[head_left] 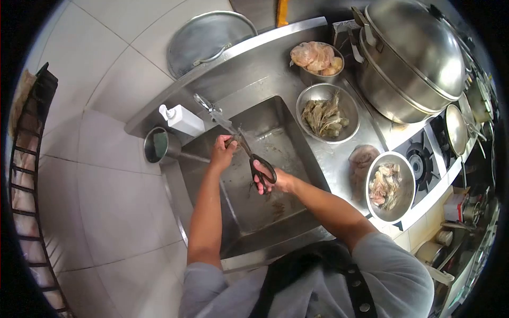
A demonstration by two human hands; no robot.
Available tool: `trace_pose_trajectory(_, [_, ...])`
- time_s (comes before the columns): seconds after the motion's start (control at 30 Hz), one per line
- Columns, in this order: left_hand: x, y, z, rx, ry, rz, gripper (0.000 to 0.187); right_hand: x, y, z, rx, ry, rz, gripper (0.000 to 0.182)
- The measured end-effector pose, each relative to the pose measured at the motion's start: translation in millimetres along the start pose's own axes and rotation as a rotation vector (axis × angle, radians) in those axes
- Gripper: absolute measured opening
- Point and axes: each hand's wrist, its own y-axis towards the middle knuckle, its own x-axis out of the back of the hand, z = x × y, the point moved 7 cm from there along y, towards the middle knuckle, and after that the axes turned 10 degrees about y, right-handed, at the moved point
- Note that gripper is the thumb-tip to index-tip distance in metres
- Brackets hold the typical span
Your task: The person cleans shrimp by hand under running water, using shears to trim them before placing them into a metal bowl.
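Over the steel sink, my left hand pinches a raw shrimp close below the tap. My right hand has its fingers through the handles of black-handled scissors. The scissor blades point up and left, their tips right at the shrimp. Bits of shrimp shell and brownish scraps lie on the sink floor. To the right of the sink stands a steel bowl of whole raw shrimp. A second bowl, nearer to me, holds pale pinkish shrimp pieces.
A white pump bottle and a long-handled saucepan sit left of the sink. Behind the bowls is a pot with a bagged food. A large lidded steamer and a gas burner are on the right.
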Motion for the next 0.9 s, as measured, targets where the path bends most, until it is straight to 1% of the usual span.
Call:
trace_pose_trajectory(0.03, [0.0,0.7,7.1,0.052,-0.052,-0.014,0.031,1.9,3.7,-0.8,0.022,0.041,-0.052,0.071])
trace_pose_trajectory(0.07, [-0.3,1.3,10.5,0.052,-0.049,-0.014,0.031,0.6,4.2,-2.3,0.023,0.043,-0.05,0.071])
trace_pose_trajectory(0.13, [-2.2,0.2,17.9,0.155,-0.18,-0.004,0.031,2.4,2.9,-4.3,0.04,-0.001,-0.098,0.066])
trace_pose_trajectory(0.17, [-4.8,-1.2,17.5,0.153,-0.181,-0.005,0.031,3.7,4.7,-8.0,0.038,0.009,-0.114,0.065])
trace_pose_trajectory(0.23, [-9.4,-7.2,18.0,0.213,-0.26,-0.059,0.03,-0.6,0.1,-13.2,0.03,0.026,-0.13,0.065])
trace_pose_trajectory(0.27, [-11.0,-7.5,16.4,0.211,-0.261,-0.057,0.03,-1.0,-1.4,-15.3,0.019,0.044,-0.144,0.065])
trace_pose_trajectory(0.3, [-13.1,-6.9,18.0,0.21,-0.237,-0.059,0.03,-3.6,-2.2,-16.8,-0.014,0.032,-0.085,0.074])
trace_pose_trajectory(0.33, [-14.9,-6.9,19.9,0.21,-0.213,-0.06,0.029,-2.6,-3.6,-17.0,-0.014,0.032,-0.086,0.074])
trace_pose_trajectory(0.4, [-17.0,-8.6,22.9,0.215,-0.232,-0.075,0.03,-9.7,-6.4,-24.8,-0.122,0.154,0.015,0.08])
trace_pose_trajectory(0.43, [-17.3,-9.2,23.5,0.219,-0.249,-0.088,0.03,-10.8,-5.7,-23.1,-0.112,0.078,0.044,0.087])
trace_pose_trajectory(0.47, [-18.1,-9.5,23.6,0.217,-0.247,-0.083,0.03,-10.6,-4.5,-21.9,-0.11,0.083,0.041,0.087])
trace_pose_trajectory(0.53, [-24.2,-10.4,20.1,0.218,-0.231,0.009,0.029,-9.8,-0.9,-16.0,-0.065,0.138,0.019,0.08])
trace_pose_trajectory(0.57, [-24.7,-11.8,18.6,0.216,-0.228,0.012,0.029,-8.4,3.0,-16.2,-0.063,0.141,0.018,0.08])
trace_pose_trajectory(0.63, [-20.3,-15.2,13.7,0.234,-0.309,-0.04,0.027,-1.1,12.2,-13.0,-0.003,0.082,-0.053,0.076])
trace_pose_trajectory(0.77, [-22.2,-11.5,20.1,0.261,-0.323,-0.029,0.027,-0.1,6.4,-12.0,0.014,0.045,-0.117,0.07])
trace_pose_trajectory(0.83, [-23.5,-12.5,17.7,0.265,-0.317,-0.065,0.028,-5.1,-0.7,-11.7,0.02,0.191,-0.058,0.07])
trace_pose_trajectory(0.87, [-24.1,-13.1,16.9,0.261,-0.314,-0.06,0.028,-5.2,-1.9,-10.0,0.025,0.195,-0.06,0.07])
trace_pose_trajectory(0.9, [-24.9,-14.5,14.8,0.246,-0.292,-0.048,0.028,-6.7,-3.4,-11.8,-0.016,0.284,-0.046,0.07])
